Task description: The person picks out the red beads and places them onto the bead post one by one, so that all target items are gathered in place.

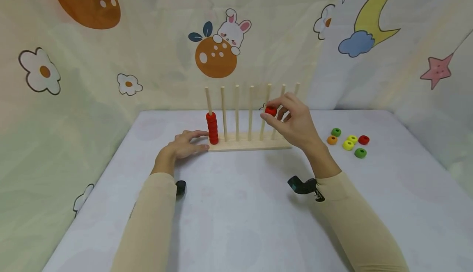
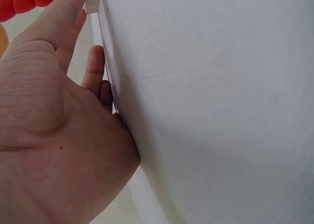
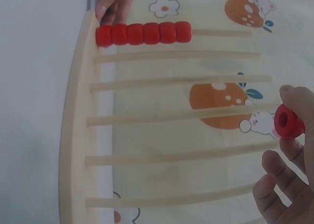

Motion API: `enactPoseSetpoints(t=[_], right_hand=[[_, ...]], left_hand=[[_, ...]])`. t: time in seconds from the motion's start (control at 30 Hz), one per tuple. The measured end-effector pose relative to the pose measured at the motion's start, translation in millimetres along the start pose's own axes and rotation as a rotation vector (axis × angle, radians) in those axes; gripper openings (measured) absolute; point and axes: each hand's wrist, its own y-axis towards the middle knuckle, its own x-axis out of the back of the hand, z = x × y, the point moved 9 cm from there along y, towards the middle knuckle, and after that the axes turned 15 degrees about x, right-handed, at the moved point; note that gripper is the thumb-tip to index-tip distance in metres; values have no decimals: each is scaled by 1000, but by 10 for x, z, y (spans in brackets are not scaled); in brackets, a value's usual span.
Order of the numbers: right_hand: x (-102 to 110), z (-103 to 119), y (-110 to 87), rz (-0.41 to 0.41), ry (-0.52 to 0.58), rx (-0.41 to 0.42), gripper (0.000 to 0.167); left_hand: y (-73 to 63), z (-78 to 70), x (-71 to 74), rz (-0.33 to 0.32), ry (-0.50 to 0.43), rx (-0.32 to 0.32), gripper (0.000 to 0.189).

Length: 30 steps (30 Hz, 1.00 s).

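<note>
A pale wooden rack [image 1: 251, 145] of upright pegs stands at the back of the table. Its leftmost peg carries a stack of several red beads [image 1: 212, 129]. At the rack's left end my left hand [image 1: 182, 145] rests with fairly straight fingers, the tips touching the base end. In the left wrist view the thumb [image 2: 54, 20] reaches to the wood. My right hand [image 1: 295, 120] is raised in front of the right-hand pegs, pinching a red bead [image 3: 288, 122] between thumb and finger. The bead's hole shows in the right wrist view, near the peg tops.
Right of the rack lie loose beads: a red bead [image 1: 363, 140], an orange bead [image 1: 332, 140], yellow beads [image 1: 348, 145] and green beads [image 1: 360, 153]. A patterned cloth [image 1: 159, 46] hangs behind the white table [image 1: 236, 222].
</note>
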Motion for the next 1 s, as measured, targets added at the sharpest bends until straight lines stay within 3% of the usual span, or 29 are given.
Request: enactPoseSetpoints(t=[0.43,0.67,1.0], right_hand=[[-237,63,15,-6,59,30,23],[-227,157,170,-50,78,79,26],[-388,153,349,-64,145,48,24]], left_hand=[[5,-1,6,3,-8,21,62],[39,6,-38,9,-16,29,64],[28,6,-2,-6,-17,20,63]])
